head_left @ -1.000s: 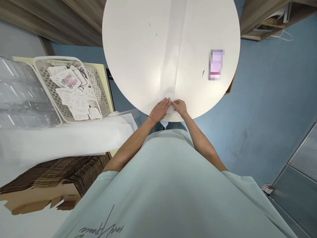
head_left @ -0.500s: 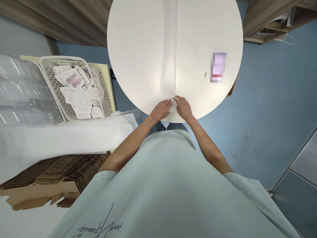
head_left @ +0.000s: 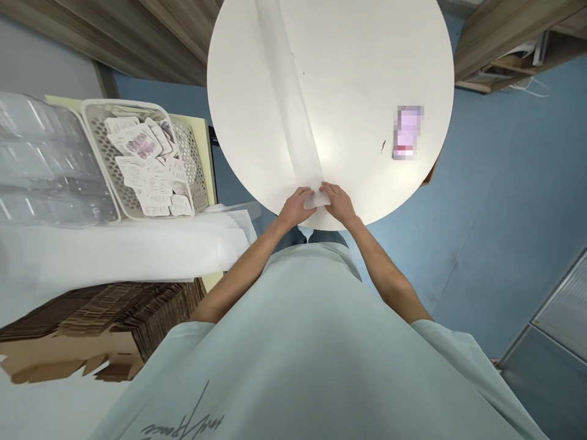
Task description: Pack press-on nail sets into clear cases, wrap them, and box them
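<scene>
A long, narrow strip of translucent white sheet [head_left: 293,104] runs slantwise over the round white table [head_left: 367,67], from the far left down to the near edge. Whether it is film or thin paper, I cannot tell. My left hand [head_left: 297,206] grips the left side of its near end, fingers curled. On the right side of that same end, my right hand [head_left: 338,200] pinches the strip. Between the two hands the end looks turned over into a short flap.
Toward the right of the table lies a blurred pink pack [head_left: 407,131]. A side table at left holds a perforated basket [head_left: 195,165] of printed cards, clear plastic containers [head_left: 50,162] and white sheets [head_left: 137,247]. Flattened cardboard boxes [head_left: 123,318] are stacked nearer me.
The strip's far part has swung left, so it now lies slanted instead of straight ahead. Its near end is folded over between my hands, which have closed on it.
</scene>
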Motion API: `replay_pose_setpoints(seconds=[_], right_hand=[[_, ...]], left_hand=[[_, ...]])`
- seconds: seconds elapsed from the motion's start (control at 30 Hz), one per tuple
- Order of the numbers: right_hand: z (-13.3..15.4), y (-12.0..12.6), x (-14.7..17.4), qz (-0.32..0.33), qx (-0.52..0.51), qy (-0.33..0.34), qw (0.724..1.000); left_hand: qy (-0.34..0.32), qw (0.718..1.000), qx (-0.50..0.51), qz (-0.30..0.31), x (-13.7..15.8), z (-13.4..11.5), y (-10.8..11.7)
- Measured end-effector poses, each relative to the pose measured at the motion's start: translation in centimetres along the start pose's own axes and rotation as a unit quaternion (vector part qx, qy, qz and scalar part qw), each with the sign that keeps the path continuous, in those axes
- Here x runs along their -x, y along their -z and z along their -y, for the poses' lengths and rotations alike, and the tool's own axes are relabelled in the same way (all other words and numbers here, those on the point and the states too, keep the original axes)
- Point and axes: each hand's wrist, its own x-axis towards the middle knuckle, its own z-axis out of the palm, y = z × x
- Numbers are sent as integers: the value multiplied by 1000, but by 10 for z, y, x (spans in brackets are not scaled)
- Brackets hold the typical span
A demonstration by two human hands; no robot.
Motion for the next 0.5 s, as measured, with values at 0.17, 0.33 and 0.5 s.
replay_pose_setpoints(seconds=[0.17, 0.33, 0.5], right_hand=[[-2, 2, -2, 6, -13, -1, 1000], [-1, 2, -4, -2, -52, -37, 998], [2, 7, -18, 15, -59, -76, 995]], left_hand=[[18, 997, 58, -44, 4, 5, -9], [49, 993, 88, -53, 8, 5, -10], [124, 977, 143, -100, -2, 4, -12]])
